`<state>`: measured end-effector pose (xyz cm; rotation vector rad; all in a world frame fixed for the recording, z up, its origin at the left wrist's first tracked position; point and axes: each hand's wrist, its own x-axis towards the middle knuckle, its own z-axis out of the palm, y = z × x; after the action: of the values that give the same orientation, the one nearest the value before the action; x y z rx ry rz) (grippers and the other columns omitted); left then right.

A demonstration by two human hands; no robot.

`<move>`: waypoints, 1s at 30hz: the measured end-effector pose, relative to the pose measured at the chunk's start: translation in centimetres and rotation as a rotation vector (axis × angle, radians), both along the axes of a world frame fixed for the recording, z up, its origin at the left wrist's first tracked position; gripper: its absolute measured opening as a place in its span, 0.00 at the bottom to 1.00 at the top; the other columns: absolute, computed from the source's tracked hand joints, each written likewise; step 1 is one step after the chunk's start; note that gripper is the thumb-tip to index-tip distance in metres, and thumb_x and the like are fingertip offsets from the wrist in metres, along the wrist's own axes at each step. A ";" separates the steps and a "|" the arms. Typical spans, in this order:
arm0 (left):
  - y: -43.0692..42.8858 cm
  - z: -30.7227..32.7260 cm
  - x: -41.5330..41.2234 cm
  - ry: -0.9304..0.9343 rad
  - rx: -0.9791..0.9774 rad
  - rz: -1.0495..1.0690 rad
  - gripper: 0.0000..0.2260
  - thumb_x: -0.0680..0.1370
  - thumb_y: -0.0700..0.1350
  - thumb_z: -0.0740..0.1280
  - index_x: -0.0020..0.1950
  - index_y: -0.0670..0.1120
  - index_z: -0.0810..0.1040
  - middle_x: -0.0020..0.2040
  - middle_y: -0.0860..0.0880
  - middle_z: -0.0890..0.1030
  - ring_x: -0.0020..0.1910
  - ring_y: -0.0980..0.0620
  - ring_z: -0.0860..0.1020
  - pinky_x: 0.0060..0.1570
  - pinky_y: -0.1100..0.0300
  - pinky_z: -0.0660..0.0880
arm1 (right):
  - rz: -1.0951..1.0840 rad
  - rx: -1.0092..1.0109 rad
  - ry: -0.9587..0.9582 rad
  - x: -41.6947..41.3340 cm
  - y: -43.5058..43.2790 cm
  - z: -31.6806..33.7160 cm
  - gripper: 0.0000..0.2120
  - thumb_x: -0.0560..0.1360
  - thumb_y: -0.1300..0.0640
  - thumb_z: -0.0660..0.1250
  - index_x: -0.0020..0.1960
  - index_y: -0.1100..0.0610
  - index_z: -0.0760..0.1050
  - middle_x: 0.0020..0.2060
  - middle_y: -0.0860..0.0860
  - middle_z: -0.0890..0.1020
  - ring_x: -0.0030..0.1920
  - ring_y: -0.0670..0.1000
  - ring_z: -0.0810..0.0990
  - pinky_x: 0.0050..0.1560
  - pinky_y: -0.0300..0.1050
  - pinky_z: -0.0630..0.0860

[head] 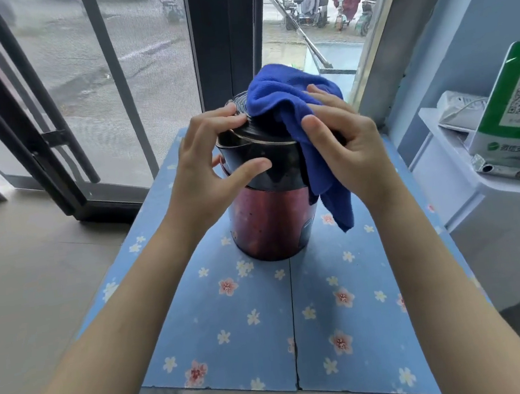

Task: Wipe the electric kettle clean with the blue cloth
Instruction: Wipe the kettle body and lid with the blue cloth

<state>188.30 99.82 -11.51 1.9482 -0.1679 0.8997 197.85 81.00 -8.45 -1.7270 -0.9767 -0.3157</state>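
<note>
Both hands — left hand [213, 163], right hand [348, 152] — cup kettle [269, 208].

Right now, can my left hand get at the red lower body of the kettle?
Probably yes. The left hand rests on the kettle's black top, and the red lower body just below faces you bare; the blue cloth hangs rightward.

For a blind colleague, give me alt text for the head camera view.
A right hand presses a blue cloth onto a kettle while the left hand steadies it, on a floral table.
</note>
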 end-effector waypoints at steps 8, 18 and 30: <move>-0.4 -0.1 -0.1 0.009 0.022 0.053 0.23 0.72 0.55 0.75 0.64 0.55 0.73 0.66 0.64 0.69 0.70 0.58 0.70 0.57 0.56 0.75 | -0.227 0.324 0.154 -3.3 0.4 -4.3 0.12 0.78 0.57 0.67 0.59 0.60 0.81 0.55 0.54 0.83 0.57 0.48 0.80 0.63 0.47 0.74; -0.7 -0.4 -0.4 -0.060 0.204 0.260 0.24 0.74 0.60 0.72 0.66 0.50 0.77 0.63 0.60 0.69 0.65 0.74 0.64 0.55 0.38 0.77 | -0.170 0.236 0.676 -5.9 -0.4 -13.4 0.08 0.80 0.52 0.62 0.53 0.47 0.80 0.48 0.47 0.83 0.51 0.47 0.78 0.60 0.54 0.75; 2.8 0.8 0.4 0.032 0.306 -0.029 0.24 0.76 0.51 0.73 0.67 0.41 0.73 0.70 0.47 0.72 0.73 0.50 0.69 0.74 0.59 0.63 | -0.159 0.094 0.630 -6.6 1.5 -10.9 0.25 0.84 0.51 0.53 0.79 0.51 0.52 0.78 0.45 0.59 0.77 0.44 0.57 0.71 0.25 0.52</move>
<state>188.71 102.58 -10.75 2.2345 -0.3301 0.8620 191.25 82.46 -19.37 -1.6646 -0.3616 0.0867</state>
